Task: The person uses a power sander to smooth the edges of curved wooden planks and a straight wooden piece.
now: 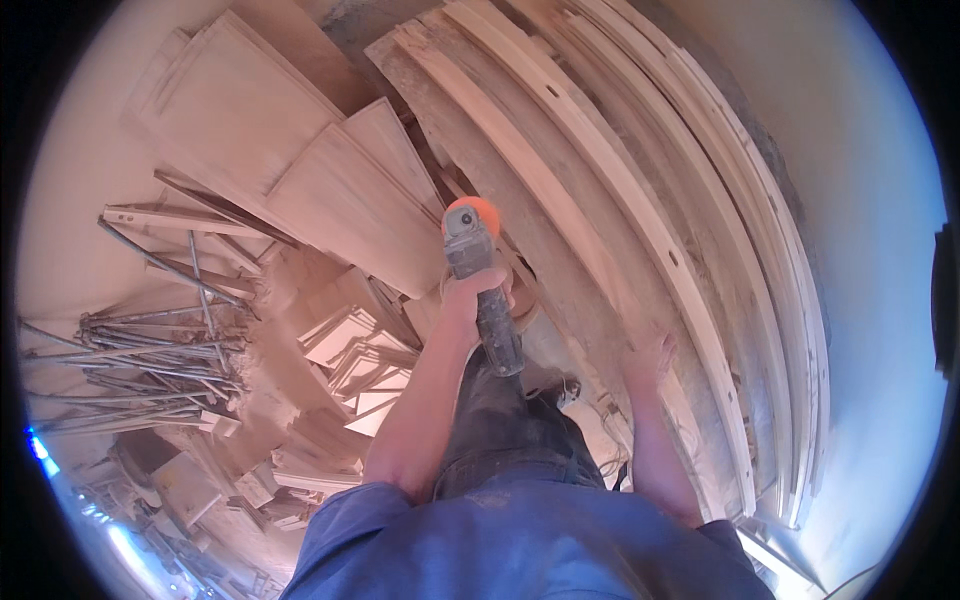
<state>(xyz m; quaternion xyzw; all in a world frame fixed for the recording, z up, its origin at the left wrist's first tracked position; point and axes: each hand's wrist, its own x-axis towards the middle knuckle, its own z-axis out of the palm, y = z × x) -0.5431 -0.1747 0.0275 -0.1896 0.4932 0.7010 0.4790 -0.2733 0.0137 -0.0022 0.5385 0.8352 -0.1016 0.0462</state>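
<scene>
Gripping the dusty grey angle grinder (497, 330), the fingers of our left hand (473, 292) are wrapped around its body, with its orange disc (488, 212) just beyond them, on the side away from us. The fingers of our right hand (650, 358) lie extended over the near end of a pale wooden strip (545, 185) (how firmly they press, we cannot tell), holding nothing that we can see. From those right fingers the strip runs away from us along the bench (445, 125). Just to their right passes a longer slotted strip (615, 172). Left of our left fingers and farther out lean flat panels (350, 215); well to their left lies a heap of thin rods (160, 340).
</scene>
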